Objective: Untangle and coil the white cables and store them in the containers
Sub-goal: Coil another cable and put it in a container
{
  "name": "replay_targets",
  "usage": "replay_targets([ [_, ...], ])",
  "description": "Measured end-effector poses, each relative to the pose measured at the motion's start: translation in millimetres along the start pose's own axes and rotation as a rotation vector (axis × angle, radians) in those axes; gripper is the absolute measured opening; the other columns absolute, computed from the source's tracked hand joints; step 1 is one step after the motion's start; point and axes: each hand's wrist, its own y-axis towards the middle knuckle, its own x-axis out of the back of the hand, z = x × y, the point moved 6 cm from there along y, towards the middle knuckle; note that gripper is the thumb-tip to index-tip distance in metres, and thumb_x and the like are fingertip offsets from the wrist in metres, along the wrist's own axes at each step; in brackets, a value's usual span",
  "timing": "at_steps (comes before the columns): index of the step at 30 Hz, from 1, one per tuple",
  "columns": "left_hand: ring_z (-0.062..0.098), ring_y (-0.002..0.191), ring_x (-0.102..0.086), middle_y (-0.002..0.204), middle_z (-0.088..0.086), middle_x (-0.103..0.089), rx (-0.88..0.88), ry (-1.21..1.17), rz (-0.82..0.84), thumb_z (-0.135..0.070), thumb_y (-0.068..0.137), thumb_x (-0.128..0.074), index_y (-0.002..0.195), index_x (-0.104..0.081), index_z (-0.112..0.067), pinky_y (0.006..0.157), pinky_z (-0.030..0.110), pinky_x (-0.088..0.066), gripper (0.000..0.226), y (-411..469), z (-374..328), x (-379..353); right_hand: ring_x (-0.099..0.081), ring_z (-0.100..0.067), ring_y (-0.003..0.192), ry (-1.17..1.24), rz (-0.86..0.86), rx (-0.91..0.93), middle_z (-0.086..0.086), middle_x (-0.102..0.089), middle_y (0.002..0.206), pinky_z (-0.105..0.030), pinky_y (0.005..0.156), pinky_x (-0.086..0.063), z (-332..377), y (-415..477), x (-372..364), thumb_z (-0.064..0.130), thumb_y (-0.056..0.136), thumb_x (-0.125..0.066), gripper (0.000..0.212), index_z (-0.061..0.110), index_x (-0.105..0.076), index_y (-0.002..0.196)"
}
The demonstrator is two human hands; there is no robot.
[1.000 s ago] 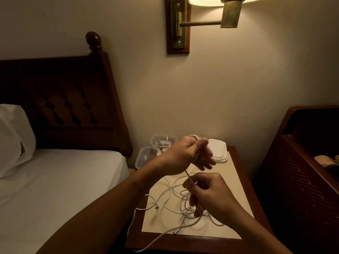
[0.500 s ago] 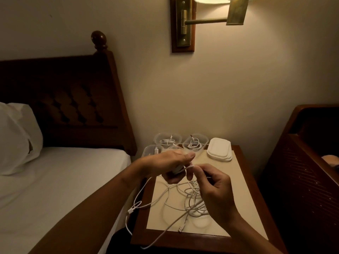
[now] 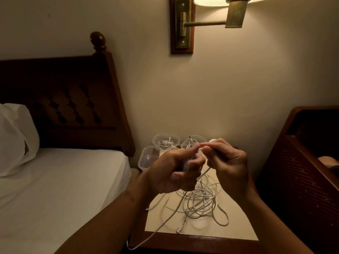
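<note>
Left hand [image 3: 176,171] and right hand [image 3: 229,162] raised together above the far half of the nightstand [image 3: 236,226], fingertips almost meeting. Left fingers curled round a few strands of white cable [image 3: 203,173]; right thumb and forefinger pinched on the same cable near its upper end, remaining fingers loosely bent. From the hands, cable hanging down into the tangle of white cables [image 3: 200,200] spread over the middle of the tabletop. USB plug [image 3: 178,230] of one strand lying near the front edge; another strand draped over the front left corner and hanging below it. Clear containers [image 3: 146,162] clustered at the far left corner against the wall, the two rearmost each with a coiled cable inside. Wall lamp [image 3: 236,13] lit above. Bed [image 3: 64,180] with pillow [image 3: 14,138] and dark headboard [image 3: 64,107] left of the nightstand.
</note>
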Motion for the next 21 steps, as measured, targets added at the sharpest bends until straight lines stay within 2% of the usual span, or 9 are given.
replay_targets([
  [2, 0.010, 0.037, -0.025, 0.045, -0.001, -0.029, -0.100, -0.061, -0.009, -0.044, 0.109, -0.029, 0.077, -0.048, -0.014, 0.042, 0.022, -0.022, 0.049, 9, -8, -8, -0.057, -0.021, 0.069, 0.161, 0.000, -0.146, -0.009, -0.064, 0.085, -0.034, 0.056, -0.047, -8, 1, 0, 0.019, 0.095, -0.062, 0.021, 0.003, -0.073, 0.103],
  [5, 0.010, 0.041, -0.042, 0.049, 0.001, -0.047, -0.243, -0.051, -0.020, -0.044, 0.109, -0.026, 0.087, -0.054, -0.009, 0.048, 0.024, -0.031, 0.050, 22, -25, -18, -0.064, -0.031, 0.082, 0.367, 0.071, -0.345, -0.022, -0.064, 0.093, -0.041, 0.068, -0.058, -18, -11, -8, 0.024, 0.098, -0.052, 0.025, 0.008, -0.070, 0.105],
  [6, 0.012, 0.047, -0.049, 0.053, 0.003, -0.052, -0.279, -0.028, -0.053, -0.044, 0.109, -0.026, 0.092, -0.055, -0.006, 0.052, 0.025, -0.036, 0.051, 25, -31, -20, -0.063, -0.031, 0.079, 0.405, 0.099, -0.395, -0.021, -0.064, 0.090, -0.044, 0.070, -0.059, -20, -17, -12, 0.022, 0.097, -0.051, 0.024, 0.011, -0.071, 0.104],
  [8, 0.018, 0.059, -0.060, 0.064, 0.007, -0.061, -0.320, 0.017, -0.174, -0.045, 0.108, -0.030, 0.097, -0.057, -0.005, 0.062, 0.029, -0.047, 0.050, 28, -40, -18, -0.054, -0.028, 0.064, 0.400, 0.127, -0.468, -0.013, -0.059, 0.077, -0.046, 0.064, -0.060, -22, -28, -18, 0.023, 0.096, -0.051, 0.022, 0.014, -0.072, 0.094],
  [10, 0.024, 0.072, -0.069, 0.076, 0.013, -0.069, -0.338, 0.039, -0.319, -0.044, 0.107, -0.034, 0.097, -0.059, -0.004, 0.072, 0.033, -0.056, 0.048, 28, -47, -11, -0.047, -0.024, 0.057, 0.271, 0.149, -0.468, -0.009, -0.055, 0.071, -0.038, 0.053, -0.054, -24, -36, -21, 0.027, 0.097, -0.053, 0.023, 0.015, -0.070, 0.087],
  [12, 0.034, 0.087, -0.074, 0.090, 0.021, -0.074, -0.339, 0.114, -0.432, -0.042, 0.108, -0.032, 0.100, -0.057, -0.002, 0.081, 0.040, -0.060, 0.048, 28, -50, -3, -0.045, -0.022, 0.055, 0.114, 0.192, -0.435, -0.004, -0.054, 0.067, -0.033, 0.047, -0.047, -22, -41, -23, 0.027, 0.100, -0.053, 0.021, 0.016, -0.071, 0.097],
  [15, 0.044, 0.103, -0.071, 0.105, 0.031, -0.071, -0.301, 0.225, -0.506, -0.038, 0.111, -0.030, 0.105, -0.055, 0.003, 0.092, 0.048, -0.059, 0.048, 27, -44, 9, -0.051, -0.014, 0.054, -0.111, 0.243, -0.436, 0.002, -0.058, 0.062, -0.027, 0.049, -0.047, -20, -46, -25, 0.020, 0.102, -0.055, 0.018, 0.023, -0.072, 0.109],
  [18, 0.042, 0.096, -0.072, 0.103, 0.031, -0.071, -0.237, 0.506, -0.565, -0.034, 0.112, -0.030, 0.107, -0.057, 0.004, 0.086, 0.048, -0.058, 0.047, 26, -40, 21, -0.059, -0.013, 0.063, -0.363, 0.327, -0.352, 0.006, -0.066, 0.070, -0.026, 0.057, -0.052, -12, -49, -26, 0.023, 0.100, -0.060, 0.015, 0.021, -0.075, 0.100],
  [21, 0.031, 0.071, -0.070, 0.085, 0.021, -0.071, -0.074, 0.853, -0.647, -0.032, 0.112, -0.033, 0.098, -0.061, -0.001, 0.066, 0.039, -0.056, 0.044, 21, -36, 32, -0.059, -0.005, 0.060, -0.513, 0.346, -0.253, 0.015, -0.064, 0.064, -0.019, 0.053, -0.043, 3, -48, -19, 0.027, 0.096, -0.067, 0.013, 0.022, -0.077, 0.091],
])
